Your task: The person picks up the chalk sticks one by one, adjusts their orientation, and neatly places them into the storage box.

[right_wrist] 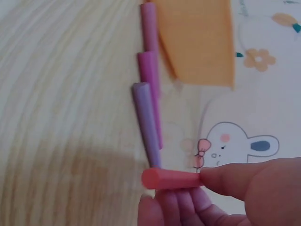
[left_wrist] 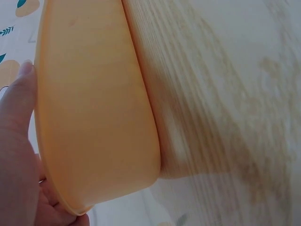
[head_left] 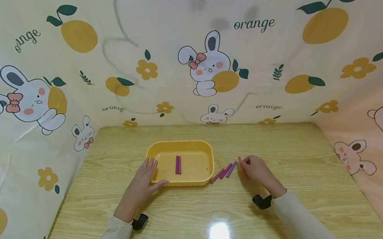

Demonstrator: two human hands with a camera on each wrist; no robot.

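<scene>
My right hand (head_left: 256, 168) pinches a red crayon (right_wrist: 171, 179) between thumb and fingers, just above the table to the right of a yellow tray (head_left: 211, 156). Beside the tray, a brownish-pink crayon (head_left: 217, 176), a magenta crayon (head_left: 226, 170) and a purple crayon (head_left: 231, 169) lie slanted in a staggered row. Inside the tray are two crayons side by side, one magenta (head_left: 177, 164) and one brownish-red (head_left: 180, 165). My left hand (head_left: 142, 178) holds the tray at its near left corner. Thumb and fingers lie over the rim in the left wrist view.
The wood-grain table (head_left: 181, 216) reaches to a cloth backdrop (head_left: 173, 24) printed with rabbits and oranges, which stands along the back and both sides. Black wrist-worn devices (head_left: 262, 201) sit under both forearms, close to the tabletop.
</scene>
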